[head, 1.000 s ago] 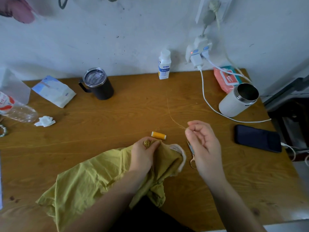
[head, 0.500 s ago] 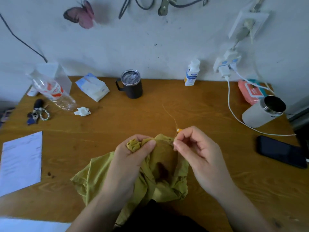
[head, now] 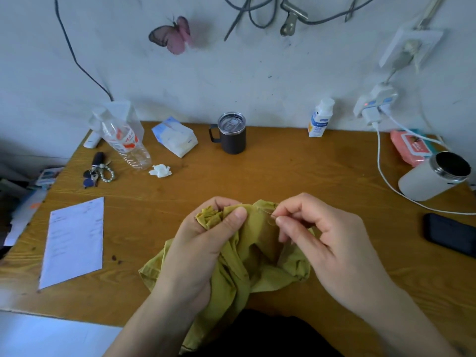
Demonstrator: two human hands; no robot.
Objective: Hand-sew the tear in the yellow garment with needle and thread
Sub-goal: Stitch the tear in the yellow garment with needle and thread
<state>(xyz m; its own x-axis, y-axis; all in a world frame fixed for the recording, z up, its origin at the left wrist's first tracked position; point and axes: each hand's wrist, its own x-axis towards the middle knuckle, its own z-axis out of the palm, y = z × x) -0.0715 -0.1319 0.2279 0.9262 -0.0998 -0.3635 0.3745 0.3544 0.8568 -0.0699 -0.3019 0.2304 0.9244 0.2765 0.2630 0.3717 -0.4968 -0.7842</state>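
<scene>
The yellow garment (head: 257, 256) lies bunched on the wooden table (head: 283, 171), its lower part hanging over the near edge. My left hand (head: 206, 240) grips a gathered fold of the cloth between thumb and fingers. My right hand (head: 322, 235) pinches a thin needle (head: 273, 215) at the garment's top edge, its tip against the cloth. A fine thread loops beside the needle. The thread spool and the scissors are hidden behind my hands and the cloth.
A dark lidded mug (head: 231, 132) stands at the back centre. At the right are a white tumbler (head: 435, 176), a charging cable (head: 381, 171) and a black phone (head: 450, 234). At the left lie a paper sheet (head: 74, 240), keys (head: 96, 172), a plastic bottle (head: 126, 143) and a crumpled tissue (head: 160, 170).
My right hand has come down and left from the raised thread onto the garment's top edge with the needle. My head view has swung left. The left hand keeps its grip on the fold.
</scene>
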